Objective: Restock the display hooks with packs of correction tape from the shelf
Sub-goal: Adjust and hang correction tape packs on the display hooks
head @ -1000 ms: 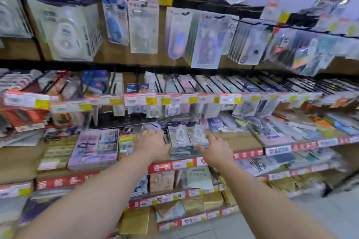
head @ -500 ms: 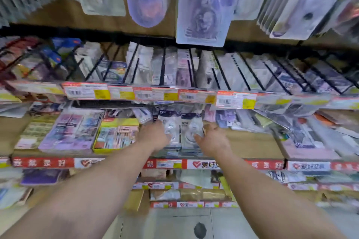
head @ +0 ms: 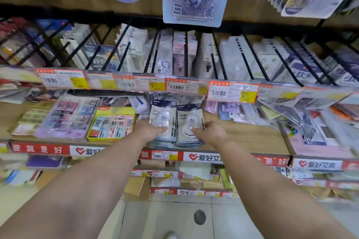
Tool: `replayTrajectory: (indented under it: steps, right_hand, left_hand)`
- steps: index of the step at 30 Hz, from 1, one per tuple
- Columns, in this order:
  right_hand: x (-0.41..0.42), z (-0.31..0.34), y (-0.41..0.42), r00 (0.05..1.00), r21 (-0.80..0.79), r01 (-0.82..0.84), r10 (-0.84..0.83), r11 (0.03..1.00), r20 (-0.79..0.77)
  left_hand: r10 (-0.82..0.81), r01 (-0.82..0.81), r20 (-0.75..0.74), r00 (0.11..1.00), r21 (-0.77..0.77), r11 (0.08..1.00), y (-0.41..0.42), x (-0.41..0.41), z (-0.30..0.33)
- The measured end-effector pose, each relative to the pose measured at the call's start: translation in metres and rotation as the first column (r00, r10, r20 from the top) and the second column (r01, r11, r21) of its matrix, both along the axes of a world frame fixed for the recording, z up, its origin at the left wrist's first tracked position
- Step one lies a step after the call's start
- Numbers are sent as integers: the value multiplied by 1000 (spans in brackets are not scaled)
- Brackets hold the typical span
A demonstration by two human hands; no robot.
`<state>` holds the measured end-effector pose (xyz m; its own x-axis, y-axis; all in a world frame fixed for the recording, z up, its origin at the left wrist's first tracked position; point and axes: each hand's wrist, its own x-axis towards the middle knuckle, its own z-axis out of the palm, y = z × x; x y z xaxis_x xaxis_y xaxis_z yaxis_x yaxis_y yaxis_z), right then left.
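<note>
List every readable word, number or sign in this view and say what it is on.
"爱好文具": red-and-white shelf-edge strip.
"18": pink pack on the right.
"SCISSORS": hanging pack behind the hooks.
"30": hanging card, top right.
Price tags: barcodes and yellow prices too blurred.
Correction tape packs under the hands: print too small.

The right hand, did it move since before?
Yes. The right hand slid left along the wooden shelf onto the right stack of packs, its thumb now on top.
</note>
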<state>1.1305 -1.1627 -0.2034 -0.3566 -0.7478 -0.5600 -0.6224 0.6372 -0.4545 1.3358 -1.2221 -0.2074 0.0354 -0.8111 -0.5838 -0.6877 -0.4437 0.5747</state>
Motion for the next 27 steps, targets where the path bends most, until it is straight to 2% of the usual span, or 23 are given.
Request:
replayTrajectory:
  steps: [3, 6, 10, 18, 23, 27]
  right_hand:
    - [1, -4, 3, 973, -29, 158, -150, 987, 174]
    - [8, 1, 12, 904, -11, 282, -262, 959, 338]
    - [22, 7, 22, 865, -40, 338, -294, 940, 406]
    - [98, 28, 26, 884, -119, 237, -163, 964, 438]
    - [185, 37, 21, 874, -201, 183, -65, 962, 482]
    - [274, 41, 15, 880, -217, 70, 43, 974, 474]
  left_hand:
    - [49, -49, -65, 997, -5, 999, 7, 5, 1]
    - [138, -135, -176, 975, 27, 990, 13, 12, 0]
    - [249, -225, -325, 912, 111, 968, 21, 27, 2]
    - [290, -266, -457, 841, 117, 957, 43, 89, 16]
    - [341, -349, -464, 818, 72, 935, 55, 180, 22]
    - [387, -429, -480, 787, 25, 903, 70, 273, 31]
